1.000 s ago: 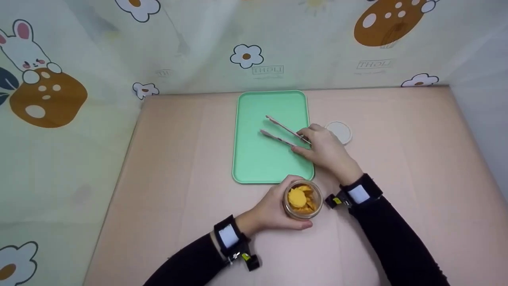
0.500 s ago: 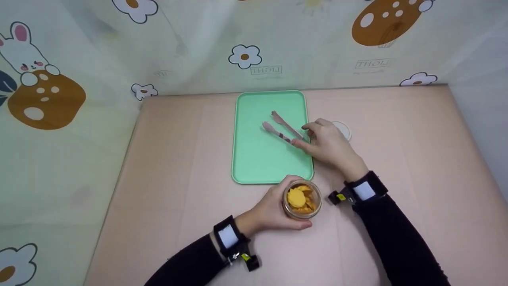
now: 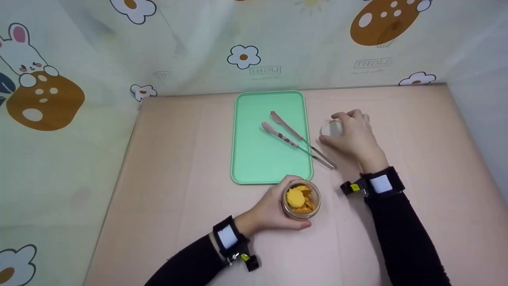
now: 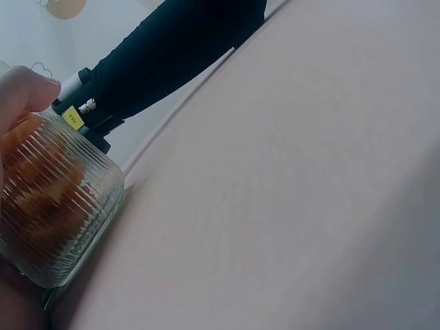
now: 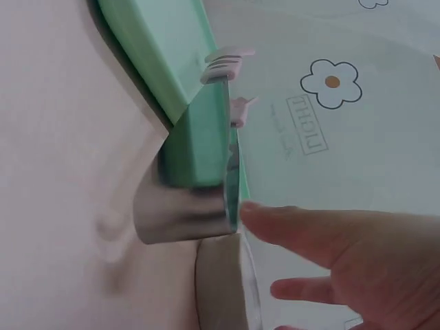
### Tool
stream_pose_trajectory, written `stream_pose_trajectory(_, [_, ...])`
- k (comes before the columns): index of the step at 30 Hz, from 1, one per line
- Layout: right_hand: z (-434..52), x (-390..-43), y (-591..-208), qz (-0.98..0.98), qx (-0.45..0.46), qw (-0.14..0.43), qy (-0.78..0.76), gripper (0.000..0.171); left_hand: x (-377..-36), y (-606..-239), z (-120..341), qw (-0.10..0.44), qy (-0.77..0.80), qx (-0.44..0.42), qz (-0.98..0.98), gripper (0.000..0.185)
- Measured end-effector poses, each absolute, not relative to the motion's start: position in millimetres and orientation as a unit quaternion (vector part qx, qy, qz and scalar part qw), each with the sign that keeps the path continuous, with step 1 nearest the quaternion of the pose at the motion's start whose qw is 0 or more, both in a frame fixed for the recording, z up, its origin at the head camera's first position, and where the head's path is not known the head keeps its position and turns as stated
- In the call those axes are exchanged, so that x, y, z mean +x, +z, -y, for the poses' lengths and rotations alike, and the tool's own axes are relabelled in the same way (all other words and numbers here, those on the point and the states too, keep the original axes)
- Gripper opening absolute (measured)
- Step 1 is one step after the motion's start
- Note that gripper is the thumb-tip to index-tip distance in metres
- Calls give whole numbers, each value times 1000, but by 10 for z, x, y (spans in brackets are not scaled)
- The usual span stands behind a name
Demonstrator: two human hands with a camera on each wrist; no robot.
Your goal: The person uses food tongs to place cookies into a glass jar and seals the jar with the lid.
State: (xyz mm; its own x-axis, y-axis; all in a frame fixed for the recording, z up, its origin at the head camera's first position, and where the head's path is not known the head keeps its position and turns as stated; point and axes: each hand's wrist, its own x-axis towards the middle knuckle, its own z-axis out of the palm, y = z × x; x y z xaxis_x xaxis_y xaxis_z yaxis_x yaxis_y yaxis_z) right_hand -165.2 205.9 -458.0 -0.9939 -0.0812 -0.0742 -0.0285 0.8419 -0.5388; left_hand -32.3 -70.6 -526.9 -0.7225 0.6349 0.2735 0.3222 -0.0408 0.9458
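In the head view, my left hand [image 3: 274, 208] grips a ribbed glass jar [image 3: 316, 198] from its left side. The jar has no cover on it, and yellow-orange pieces [image 3: 296, 197] fill it, one round piece on top. My right hand [image 3: 360, 139] has its thumb and fingers round the rim of a round white lid [image 3: 332, 128], right of the tray. The right wrist view also shows the lid [image 5: 221, 285] on the table, close to the tongs' metal bend. The tongs [image 3: 303, 145] lie spread, pink tips on the tray and metal end past its right edge.
A light green tray [image 3: 254, 159] lies at the back middle of the pale pink table [image 3: 178, 159]. Behind the table hangs a patterned backdrop [image 3: 190, 47]. Another pale sheet [image 3: 484, 119] borders it on the right.
The right hand has let go of the tongs, whose metal end now shows, and has moved right to the lid. The left hand still holds the jar in place.
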Motion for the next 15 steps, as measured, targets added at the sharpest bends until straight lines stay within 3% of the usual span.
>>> stream_pose_trajectory(7, [-2085, -1674, -4583, -957, -32, 62, -281, 80, -313, -5274, 704, 128, 636, 347, -678, 91])
stream_pose_trajectory(11, [-2094, -1611, -4334, -948, -36, 34, -313, 76, -309, -5269, 699, 135, 637, 338, -680, 91])
stream_pose_trajectory(15, [-2034, -1423, -3988, -927, -108, -26, -358, 68, -308, -5271, 696, 130, 637, 337, -681, 91])
